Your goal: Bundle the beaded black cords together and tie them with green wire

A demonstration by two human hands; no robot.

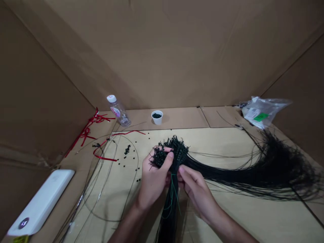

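Note:
My left hand [158, 175] is closed around the top of a bundle of black strands [168, 212], its thumb lying across the knobbly ends. Those dark ends [181, 152], which look knotted or beaded, bunch up above both hands. My right hand [196, 185] pinches the right side of the bundle just below the ends; its fingertips are partly hidden. A green thread [173, 174] is wound round the bundle between the hands, with loose tails hanging down. Another long sheaf of black strands [222, 173] runs off to the right behind my right hand.
Small dark beads [127, 149] lie scattered at left. Behind stand a white cup [157, 118] of dark bits and a clear bottle [118, 113]. Red ribbon [106, 158], loose wires [101, 189], a white oblong device [43, 202] and a plastic bag [263, 111] lie around. Cardboard walls enclose the table.

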